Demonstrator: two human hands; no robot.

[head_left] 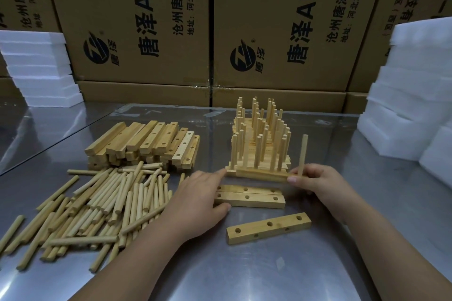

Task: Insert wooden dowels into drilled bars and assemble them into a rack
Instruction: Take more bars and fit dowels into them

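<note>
Right, head view, and everything hinges on the rack (260, 144), that thicket of pegs on the steel surface (244, 271). Hard against its near side lies the front bar (259, 175). The right hand (315, 179) is curled round the foot of a dowel (304, 154), which stands upright at that bar's right end. Whether the tip is in a hole yet, I can't tell, because the fingers hide it. The left hand (200, 195) is flat and relaxed, forefinger touching the bar's left end, gripping nothing.

Nearer than the rack, two bars (249, 197) lie side by side, with a single bar (269, 227) nearer again. Left of the rack sit the bar stack (144, 146) and the loose dowels (97, 203).

The danger, I'd say: push that dowel in off-plumb and it jams or splits the hole. And the bar, braced by one fingertip, could skid into the rack and topple its pegs.
</note>
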